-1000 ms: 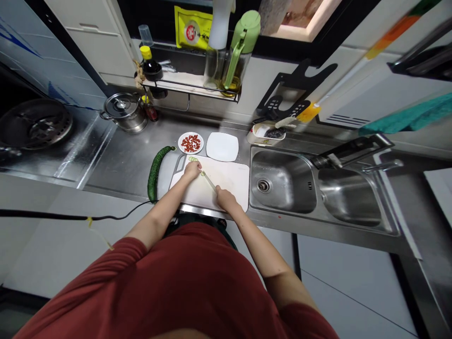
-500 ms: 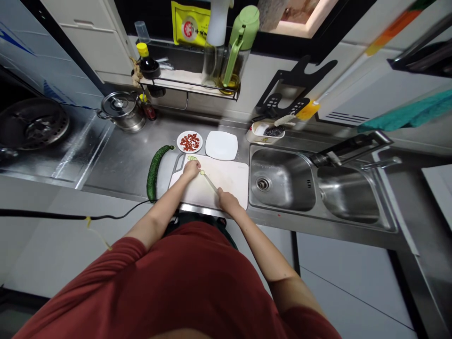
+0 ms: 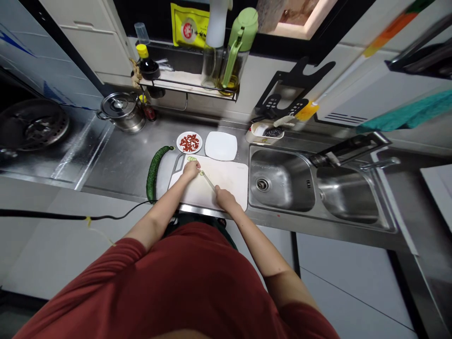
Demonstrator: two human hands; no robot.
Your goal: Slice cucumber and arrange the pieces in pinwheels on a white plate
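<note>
On the white cutting board (image 3: 229, 179), my right hand (image 3: 225, 198) is closed around the handle of a kitchen knife (image 3: 209, 181), whose blade points up and left. Its tip meets a pale green round slice (image 3: 201, 173) beside my left fingertips. My left hand (image 3: 191, 170) is closed, fingers bent down over a cucumber piece that is mostly hidden beneath them. Several cucumber slices (image 3: 191, 158) lie just beyond that hand near the board's far edge. A long whole cucumber (image 3: 153, 176) rests on the counter left of the board.
Behind the board stand a small plate (image 3: 179, 142) of chopped red pieces and a square white plate (image 3: 221, 146). A double sink (image 3: 282, 181) lies to the right. A lidded pot (image 3: 122, 113) is at the back left, below a shelf (image 3: 187, 84) with bottles.
My right hand and the knife have shifted slightly left and up, with the blade nearer my left fingertips. My left hand stays nearly in place.
</note>
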